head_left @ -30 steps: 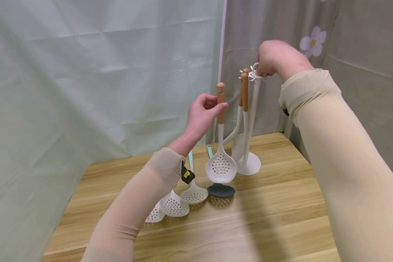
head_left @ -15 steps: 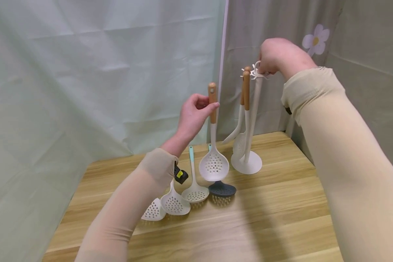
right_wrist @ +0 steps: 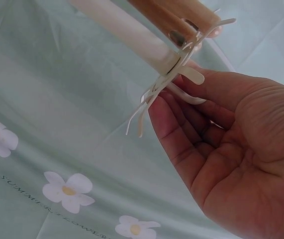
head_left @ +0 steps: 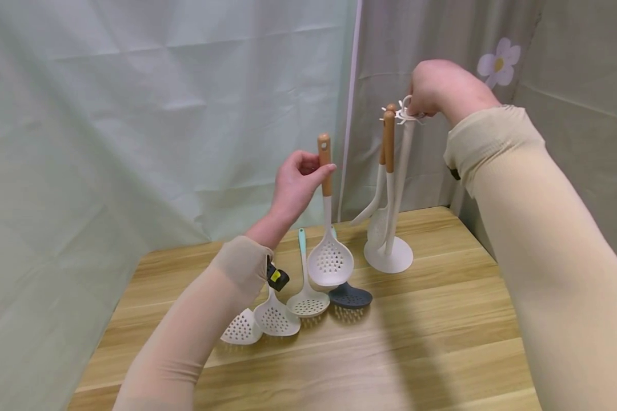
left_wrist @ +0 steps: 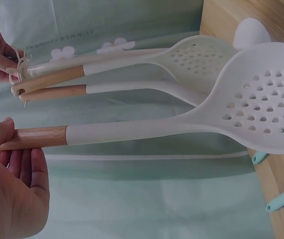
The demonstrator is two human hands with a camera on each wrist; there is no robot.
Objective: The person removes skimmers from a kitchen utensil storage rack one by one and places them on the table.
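Wood-grain table (head_left: 432, 342) under pale green curtains carries, nearest the person, 4 slotted spoons lying in a row: 2 white ones (head_left: 259, 325), 1 with a teal handle (head_left: 307, 297) and a dark grey one (head_left: 351, 295). Just above them the left hand (head_left: 293, 188) pinches the wooden grip of a white slotted spoon (head_left: 329, 257) between thumb and curled fingers, holding it upright in the air, bowl down, beside but apart from the rack. Further back stands the white hanging rack (head_left: 389, 254), round base on the table, with 2 wood-handled utensils (head_left: 388, 148) already hung from the hook ring (head_left: 406, 114) at its top. The right hand (head_left: 437, 88) holds that ring, fingertips curled round it from the side, steadying the post. By my reading, 2 pieces are hung, 1 is in hand and not yet on a hook, and 4 remain on the table
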